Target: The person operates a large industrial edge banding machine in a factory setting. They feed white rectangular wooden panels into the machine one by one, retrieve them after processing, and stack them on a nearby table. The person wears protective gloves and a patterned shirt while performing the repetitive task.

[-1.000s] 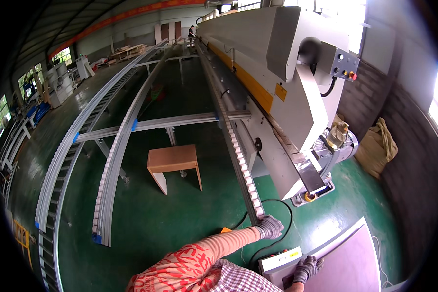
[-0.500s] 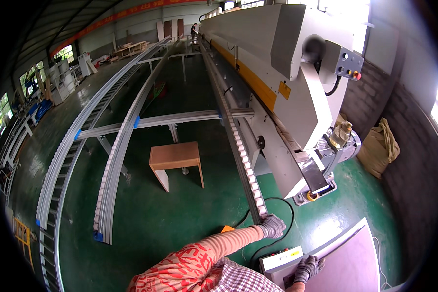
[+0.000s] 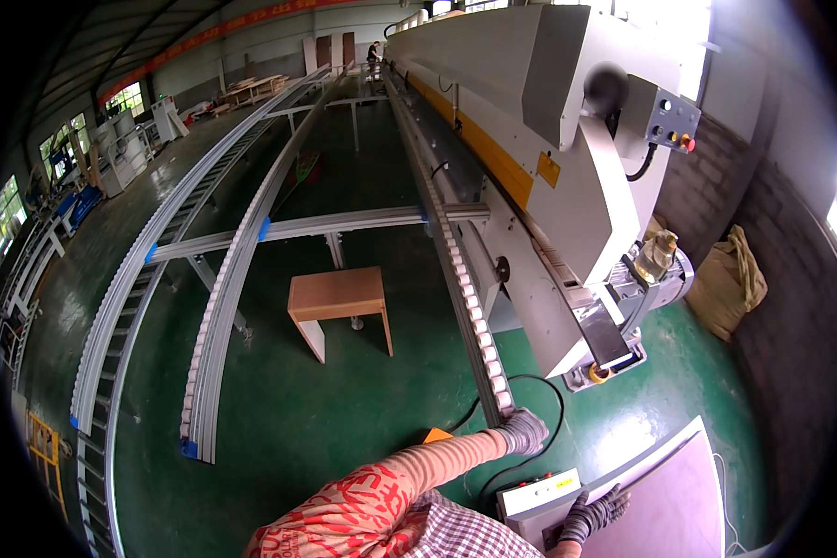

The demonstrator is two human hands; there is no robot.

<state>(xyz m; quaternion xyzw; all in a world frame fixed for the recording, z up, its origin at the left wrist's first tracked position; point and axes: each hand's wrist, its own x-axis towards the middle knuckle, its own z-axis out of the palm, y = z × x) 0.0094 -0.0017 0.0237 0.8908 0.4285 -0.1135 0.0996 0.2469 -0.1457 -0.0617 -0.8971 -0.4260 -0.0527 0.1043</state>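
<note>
My left hand, in a grey striped glove, is closed around the near end of a roller rail with a row of white rollers. In a matching glove, my right hand rests at the left edge of a pale pinkish surface, its fingers stretched out. Just left of that hand sits a light grey control box with small buttons along its top. A black cable loops over the floor beyond my left hand.
A long white and yellow machine runs away on the right, with a button panel at its near end. Further roller rails stand left, joined by a crossbar. Between them is a small brown stool. A sack leans by the wall.
The fingers of my right hand have straightened and reach a little further over the pinkish surface. My left hand stays on the rail end. The view has shifted slightly.
</note>
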